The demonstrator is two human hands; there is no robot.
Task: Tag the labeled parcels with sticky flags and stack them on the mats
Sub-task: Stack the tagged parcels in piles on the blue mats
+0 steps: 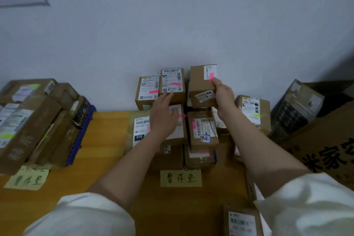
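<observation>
My right hand [223, 95] grips a small brown parcel [201, 82] by its right side, holding it at the top of the middle stack against the wall. A pink sticky flag [211, 76] sits on its white label. My left hand [164, 115] is spread, fingers apart, resting against the neighbouring parcel [173, 82], which carries a pink flag too. Below them lie several more flagged parcels, one being the box [203, 130] with a blue-marked label. The stack's mat shows as a blue edge [215, 157], with a yellow handwritten note [181, 178] in front.
A second pile of parcels with green flags [28, 117] lies on a blue mat [80, 136] at the left, with its own yellow note [26, 179]. A large printed carton [325, 143] stands at the right. One labelled parcel [242, 221] rests near the wooden table's front edge.
</observation>
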